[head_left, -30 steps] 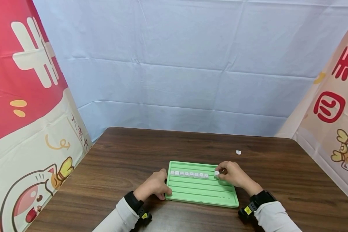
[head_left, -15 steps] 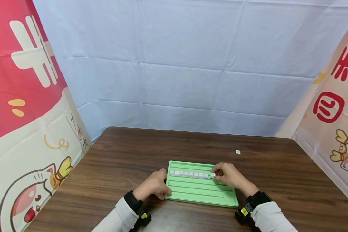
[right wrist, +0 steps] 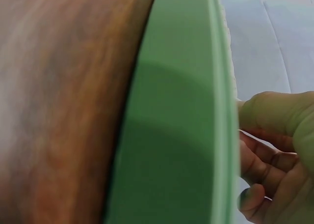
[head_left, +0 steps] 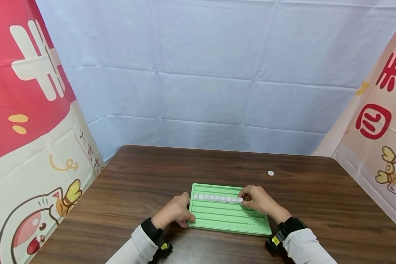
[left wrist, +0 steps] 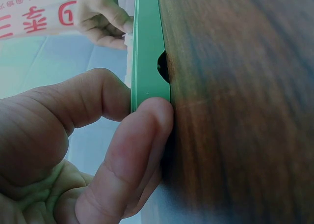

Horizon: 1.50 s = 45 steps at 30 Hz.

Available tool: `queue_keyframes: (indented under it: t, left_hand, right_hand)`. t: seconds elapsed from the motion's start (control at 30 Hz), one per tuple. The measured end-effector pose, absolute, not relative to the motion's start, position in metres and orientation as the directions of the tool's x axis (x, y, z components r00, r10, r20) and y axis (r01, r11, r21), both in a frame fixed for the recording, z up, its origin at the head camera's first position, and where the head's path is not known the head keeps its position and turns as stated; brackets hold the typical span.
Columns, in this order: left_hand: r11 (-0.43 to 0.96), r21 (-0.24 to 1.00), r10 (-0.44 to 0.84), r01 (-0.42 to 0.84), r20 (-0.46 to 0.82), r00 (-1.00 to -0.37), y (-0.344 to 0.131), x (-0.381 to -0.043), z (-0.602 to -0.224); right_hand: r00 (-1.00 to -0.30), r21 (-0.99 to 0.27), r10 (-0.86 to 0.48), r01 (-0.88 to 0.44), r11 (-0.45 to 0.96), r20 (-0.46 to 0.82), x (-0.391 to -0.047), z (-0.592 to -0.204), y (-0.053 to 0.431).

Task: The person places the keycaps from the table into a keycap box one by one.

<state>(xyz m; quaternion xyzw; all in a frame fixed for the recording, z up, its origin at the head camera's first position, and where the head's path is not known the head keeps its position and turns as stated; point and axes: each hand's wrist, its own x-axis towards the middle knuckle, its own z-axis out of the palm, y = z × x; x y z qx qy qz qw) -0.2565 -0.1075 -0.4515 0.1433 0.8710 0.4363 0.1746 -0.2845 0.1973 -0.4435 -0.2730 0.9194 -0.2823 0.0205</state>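
Note:
A green ridged tray [head_left: 231, 221] lies on the table, crossed by several long grooves. My left hand [head_left: 176, 211] grips its left edge, thumb on top and fingers against the side wall; the left wrist view shows this hold [left wrist: 130, 135] close up. Along one groove runs a row of small white square tiles [head_left: 214, 198]. At the row's right end my right hand [head_left: 259, 200] pinches a white tile [head_left: 240, 200], right up against its neighbour. In the right wrist view the tray wall [right wrist: 171, 135] hides the fingertips and the tile.
One more white tile [head_left: 271, 173] lies on the dark wooden table [head_left: 151, 168], behind the tray to the right. A pale blue cloth [head_left: 201, 91] hangs behind the table, and printed cloths flank it left and right.
My right hand has slid its tile leftward along the groove, closing the gap to the row. The left hand has stayed on the tray's edge.

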Motion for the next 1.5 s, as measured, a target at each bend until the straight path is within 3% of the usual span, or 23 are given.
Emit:
queue_keyframes:
  t: [1.1, 1.5]
  left_hand:
    - [0.574, 0.812, 0.409, 0.109, -0.168, -0.897, -0.109, -0.256, -0.453]
    - [0.582, 0.807, 0.4, 0.101, -0.175, -0.9, -0.109, -0.256, -0.451]
  right_hand:
    - [-0.825, -0.532, -0.551, -0.524, 0.665, 0.123, -0.285, -0.439, 0.198]
    - [-0.87, -0.494, -0.49, -0.453, 0.742, 0.061, -0.281, -0.423, 0.204]
